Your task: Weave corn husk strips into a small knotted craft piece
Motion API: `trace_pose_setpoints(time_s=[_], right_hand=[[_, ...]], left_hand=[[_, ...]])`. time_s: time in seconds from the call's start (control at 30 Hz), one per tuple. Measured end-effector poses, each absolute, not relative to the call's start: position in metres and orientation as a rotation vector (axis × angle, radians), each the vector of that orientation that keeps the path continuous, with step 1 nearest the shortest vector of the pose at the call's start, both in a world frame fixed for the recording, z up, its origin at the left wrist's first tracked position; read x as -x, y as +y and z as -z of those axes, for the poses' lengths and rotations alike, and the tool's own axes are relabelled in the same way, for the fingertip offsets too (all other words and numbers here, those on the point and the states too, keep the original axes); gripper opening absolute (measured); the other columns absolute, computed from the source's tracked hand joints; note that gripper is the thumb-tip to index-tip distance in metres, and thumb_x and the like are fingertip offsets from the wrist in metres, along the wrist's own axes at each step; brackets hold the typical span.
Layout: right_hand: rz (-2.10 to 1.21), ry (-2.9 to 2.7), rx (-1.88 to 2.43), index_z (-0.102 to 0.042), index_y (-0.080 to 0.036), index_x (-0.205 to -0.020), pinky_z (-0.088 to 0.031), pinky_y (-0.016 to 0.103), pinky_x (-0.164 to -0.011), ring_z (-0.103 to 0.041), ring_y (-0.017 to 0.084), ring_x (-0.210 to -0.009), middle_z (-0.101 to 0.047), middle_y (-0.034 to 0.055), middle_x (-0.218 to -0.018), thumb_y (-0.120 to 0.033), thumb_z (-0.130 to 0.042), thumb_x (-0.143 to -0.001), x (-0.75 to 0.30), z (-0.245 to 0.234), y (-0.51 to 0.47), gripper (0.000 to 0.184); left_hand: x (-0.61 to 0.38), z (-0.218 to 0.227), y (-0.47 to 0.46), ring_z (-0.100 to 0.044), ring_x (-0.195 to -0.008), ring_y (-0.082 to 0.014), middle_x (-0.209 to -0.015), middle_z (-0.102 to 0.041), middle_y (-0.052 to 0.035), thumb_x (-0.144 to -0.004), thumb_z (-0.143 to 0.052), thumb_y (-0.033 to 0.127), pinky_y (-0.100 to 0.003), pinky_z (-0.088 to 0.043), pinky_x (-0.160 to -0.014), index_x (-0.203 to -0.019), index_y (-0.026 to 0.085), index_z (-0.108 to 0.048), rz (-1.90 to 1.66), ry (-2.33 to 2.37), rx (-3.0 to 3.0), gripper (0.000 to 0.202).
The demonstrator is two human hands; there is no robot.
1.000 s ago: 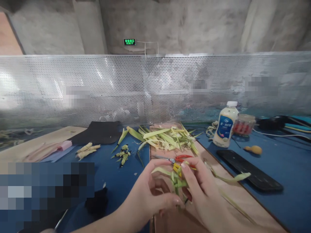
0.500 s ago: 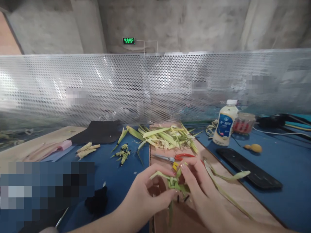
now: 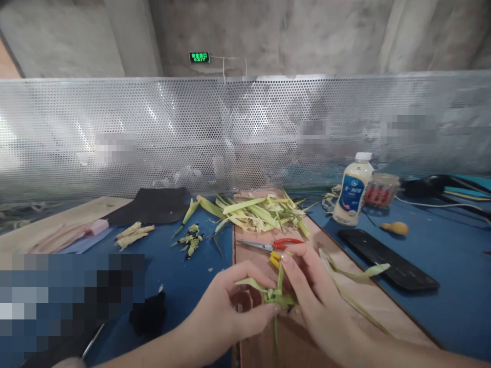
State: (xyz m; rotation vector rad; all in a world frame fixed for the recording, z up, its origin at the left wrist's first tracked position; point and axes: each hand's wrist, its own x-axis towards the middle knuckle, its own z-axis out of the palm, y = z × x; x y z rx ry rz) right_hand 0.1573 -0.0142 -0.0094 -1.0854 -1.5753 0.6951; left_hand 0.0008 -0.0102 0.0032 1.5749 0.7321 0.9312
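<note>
Between my two hands is a small knot of woven green leaf strips, with loose ends sticking out to the left, up and down. My left hand pinches its left side between thumb and fingers. My right hand grips the upper right part, the fingertips at the upright strip. Just beyond my fingers lie scissors with red handles, and a yellow object partly hidden by my right hand. A heap of pale green leaf strips rests farther back on the wooden board.
To the right stand a white-capped bottle and a jar, near a black phone and a small gourd. Finished-looking green woven pieces and a dark sheet lie left. A perforated metal screen closes the back.
The view has shifted slightly. My hands stay on the woven leaf piece; its upper strip now stands more upright at my right fingertips, and the lower strip hangs straighter.
</note>
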Motion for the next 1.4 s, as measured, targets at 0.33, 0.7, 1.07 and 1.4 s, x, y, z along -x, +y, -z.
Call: trace_pose_setpoints(time_s=[0.33, 0.7, 1.07, 1.4], right_hand=[[-0.653, -1.553, 1.157, -0.043, -0.023, -0.092, -0.044, 0.022, -0.054, -0.048, 0.011, -0.057, -0.052, -0.0025, -0.067, -0.044, -0.035, -0.088, -0.154, 0.013, -0.013, 0.024], [-0.92, -1.437, 1.044, -0.044, -0.021, -0.082, -0.026, 0.018, -0.039, -0.029, 0.007, -0.044, -0.033, -0.0083, -0.053, -0.044, -0.041, -0.087, -0.153, 0.002, -0.016, 0.024], [-0.898, -1.515, 1.134, -0.045, -0.021, -0.081, -0.031, 0.02, -0.045, -0.036, 0.009, -0.05, -0.039, -0.0059, -0.058, -0.04, -0.042, -0.086, -0.154, 0.004, -0.009, 0.02], [-0.883, -1.499, 1.144, -0.046, -0.021, -0.082, -0.025, 0.021, -0.041, -0.03, 0.009, -0.046, -0.033, -0.0064, -0.055, -0.043, -0.04, -0.086, -0.157, 0.006, -0.008, 0.023]], left_hand=[[-0.006, 0.001, -0.01, -0.042, -0.057, -0.0057, -0.068, -0.052, 0.0055, -0.063, -0.071, 0.024, -0.018, -0.03, -0.052, -0.086, 0.019, -0.048, -0.889, 0.881, -1.495, 0.033], [-0.006, 0.004, -0.005, -0.047, -0.065, -0.0085, -0.07, -0.052, 0.0031, -0.064, -0.07, 0.02, -0.02, -0.037, -0.061, -0.073, 0.016, -0.049, -0.926, 0.753, -1.543, 0.023], [-0.006, -0.001, -0.01, -0.053, -0.067, -0.0095, -0.074, -0.061, 0.0011, -0.064, -0.07, 0.021, -0.022, -0.039, -0.064, -0.073, 0.015, -0.05, -0.822, 0.83, -1.482, 0.022], [-0.005, -0.002, -0.007, -0.045, -0.054, -0.009, -0.056, -0.05, 0.0047, -0.068, -0.063, 0.025, -0.021, -0.034, -0.054, -0.06, 0.016, -0.046, -0.882, 1.087, -1.674, 0.021]])
